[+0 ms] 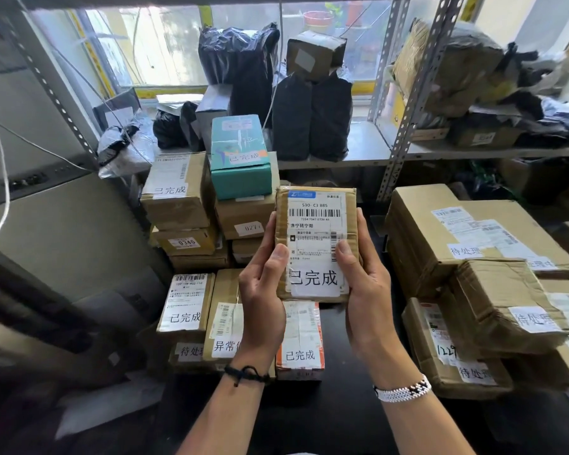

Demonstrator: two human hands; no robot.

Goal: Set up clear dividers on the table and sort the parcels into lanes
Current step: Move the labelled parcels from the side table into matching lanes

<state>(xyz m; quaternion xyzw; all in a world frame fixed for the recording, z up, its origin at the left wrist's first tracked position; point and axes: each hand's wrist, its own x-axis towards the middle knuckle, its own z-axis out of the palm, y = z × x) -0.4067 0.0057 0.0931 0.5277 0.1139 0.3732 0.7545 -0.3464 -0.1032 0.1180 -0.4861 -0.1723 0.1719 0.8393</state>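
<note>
I hold a small brown cardboard parcel (pixel 316 221) up over the dark table (pixel 352 382), its white shipping label and a handwritten sticker facing me. My left hand (pixel 263 297) grips its left edge with the thumb on the label. My right hand (pixel 365 290) grips its right edge the same way. Below it lies a stack of labelled parcels (pixel 211 316), one with an orange edge (pixel 301 343). No clear divider is visible.
A pile of brown boxes (pixel 181 205) topped by a teal box (pixel 240 159) stands at the back left. Large labelled cartons (pixel 467 244) fill the right side. Metal shelving (pixel 408 119) behind carries black bags (pixel 312 116) and more parcels.
</note>
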